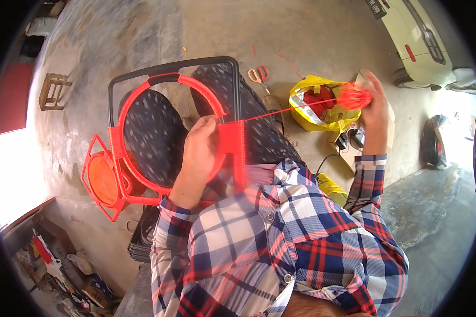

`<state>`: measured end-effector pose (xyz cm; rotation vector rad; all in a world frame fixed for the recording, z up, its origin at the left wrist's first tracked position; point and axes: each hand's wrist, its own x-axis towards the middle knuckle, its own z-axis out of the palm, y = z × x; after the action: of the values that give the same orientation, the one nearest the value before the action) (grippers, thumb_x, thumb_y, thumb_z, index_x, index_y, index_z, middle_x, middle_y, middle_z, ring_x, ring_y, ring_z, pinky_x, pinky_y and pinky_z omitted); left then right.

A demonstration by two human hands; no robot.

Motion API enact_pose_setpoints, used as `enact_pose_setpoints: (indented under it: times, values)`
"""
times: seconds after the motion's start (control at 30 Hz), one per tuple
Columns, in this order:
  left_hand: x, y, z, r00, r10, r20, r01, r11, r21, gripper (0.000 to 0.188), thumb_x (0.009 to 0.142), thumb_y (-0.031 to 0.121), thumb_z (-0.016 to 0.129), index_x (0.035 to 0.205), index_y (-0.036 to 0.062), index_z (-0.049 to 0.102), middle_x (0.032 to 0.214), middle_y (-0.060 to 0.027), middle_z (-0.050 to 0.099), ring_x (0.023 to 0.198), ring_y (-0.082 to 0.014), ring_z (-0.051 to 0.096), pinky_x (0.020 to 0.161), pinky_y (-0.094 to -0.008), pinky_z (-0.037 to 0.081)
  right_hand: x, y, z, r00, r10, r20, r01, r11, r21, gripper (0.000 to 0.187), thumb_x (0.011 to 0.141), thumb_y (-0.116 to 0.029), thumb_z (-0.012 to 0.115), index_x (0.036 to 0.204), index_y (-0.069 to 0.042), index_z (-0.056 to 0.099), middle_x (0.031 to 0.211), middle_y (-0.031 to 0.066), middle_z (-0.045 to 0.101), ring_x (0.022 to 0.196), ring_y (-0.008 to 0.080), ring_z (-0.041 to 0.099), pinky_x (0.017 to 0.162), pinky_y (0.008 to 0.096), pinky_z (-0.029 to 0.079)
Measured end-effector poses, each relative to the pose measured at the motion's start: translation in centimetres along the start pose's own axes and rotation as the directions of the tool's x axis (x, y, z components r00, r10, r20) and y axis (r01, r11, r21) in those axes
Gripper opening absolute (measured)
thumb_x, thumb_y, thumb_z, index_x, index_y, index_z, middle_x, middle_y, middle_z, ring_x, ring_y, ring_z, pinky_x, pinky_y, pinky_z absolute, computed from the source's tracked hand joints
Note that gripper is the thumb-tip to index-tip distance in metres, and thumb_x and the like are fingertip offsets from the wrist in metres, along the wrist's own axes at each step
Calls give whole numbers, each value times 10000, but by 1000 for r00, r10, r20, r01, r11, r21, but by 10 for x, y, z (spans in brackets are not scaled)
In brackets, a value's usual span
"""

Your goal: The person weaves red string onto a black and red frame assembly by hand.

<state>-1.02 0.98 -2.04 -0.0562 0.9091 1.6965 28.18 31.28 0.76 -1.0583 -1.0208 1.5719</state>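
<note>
Across my lap lies a black frame (174, 63) with rounded corners, holding a ring (201, 91) mostly wrapped in red cord. A short bare black stretch shows at the ring's top. My left hand (198, 150) is closed on the wrapped ring at its right side, beside the red joining piece (231, 138). Out to the right, my raised right hand (375, 105) grips a loose bundle of red cord (353, 97). A single taut strand (291, 109) runs from that bundle to the frame's right bar.
A yellow bag (303, 119) with red material inside stands under the strand. Scissors (259, 75) lie on the floor beyond my knee. A red-wrapped frame (103, 179) is at left, a wooden stool (54, 91) farther off. A pale vehicle (415, 42) stands far right.
</note>
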Motion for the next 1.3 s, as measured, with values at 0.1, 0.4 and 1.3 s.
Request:
enact_pose_setpoints:
  times: [0.1, 0.4, 1.3]
  values:
    - [3, -2, 0, 1000, 15, -25, -14, 1000, 19, 194, 912, 38, 559, 1098, -14, 546, 977, -93, 638, 874, -179, 643, 797, -303, 528, 24, -8, -62, 977, -52, -207, 49, 999, -18, 388, 907, -65, 538, 1284, 13, 492, 895, 42, 612, 702, 120, 577, 612, 216, 477]
    - [1, 4, 14, 999, -19, -31, 23, 993, 116, 219, 885, 1, 582, 1098, -11, 532, 998, -114, 639, 880, -194, 647, 800, -322, 539, -116, 37, 102, 677, 362, 641, 214, 737, -642, 344, 790, -95, 685, 1119, -42, 604, 925, 38, 627, 820, 108, 595, 748, 265, 496]
    - [-18, -2, 27, 816, 559, 148, -564, 712, 418, 159, 988, 183, 489, 929, 44, 539, 771, -19, 542, 560, -68, 418, 500, -223, 343, -119, 69, 190, 443, -317, 838, 774, 607, -180, 242, 754, -159, 753, 941, -49, 646, 992, 73, 624, 922, 283, 580, 805, 359, 478]
